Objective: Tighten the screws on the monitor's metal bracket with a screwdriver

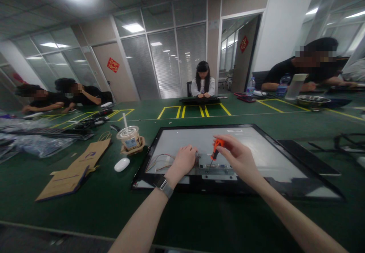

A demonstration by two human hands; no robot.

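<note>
A large flat display panel with a black frame and a pale grey back lies on the green table in front of me. On its near middle sits a metal bracket with a small circuit board and connectors. My right hand holds an orange and black screwdriver, tilted, its tip down at the bracket's left part. My left hand, with a watch on the wrist, grips the bracket's left edge; its fingertips are partly hidden. Thin cables lie on the panel left of that hand.
Left of the panel stand an iced drink cup in a cardboard holder and a white mouse. Further left lies a brown paper bag. A dark flat device and black cables lie right. Several people sit around the table.
</note>
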